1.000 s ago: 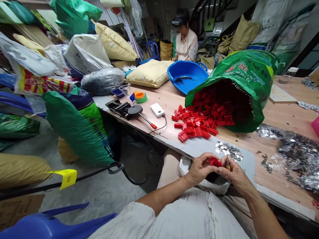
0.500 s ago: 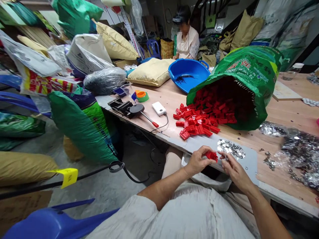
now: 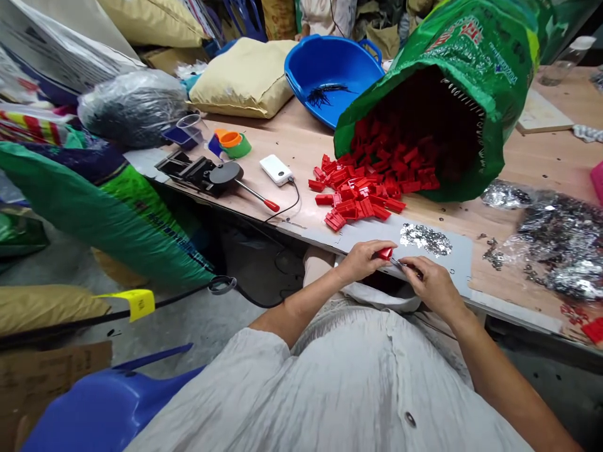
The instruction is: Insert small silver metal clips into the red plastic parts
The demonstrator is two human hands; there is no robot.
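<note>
My left hand (image 3: 365, 260) pinches a small red plastic part (image 3: 385, 253) above the table's front edge. My right hand (image 3: 429, 281) is closed around a slim dark-handled tool (image 3: 409, 269) with a thin metal tip, which points at the red part and seems to touch it; its exact kind I cannot make out. Just beyond my hands, small shiny metal pieces (image 3: 426, 240) lie spread on a grey board (image 3: 460, 263). Farther back, a heap of similar red parts (image 3: 360, 191) spills from the mouth of a green woven sack (image 3: 494, 125) lying on its side.
A blue basin (image 3: 301, 69) holds dark thin strands. To the left are a white box with a cable (image 3: 276, 169), a black device with a red-tipped lever (image 3: 221, 179) and a tape roll (image 3: 238, 145). Bagged metal pieces (image 3: 560, 232) lie right. Another person sits across the table.
My view has tipped downward and closer to the table. The right hand has brought the tool's tip up against the red part, which the left hand has turned.
</note>
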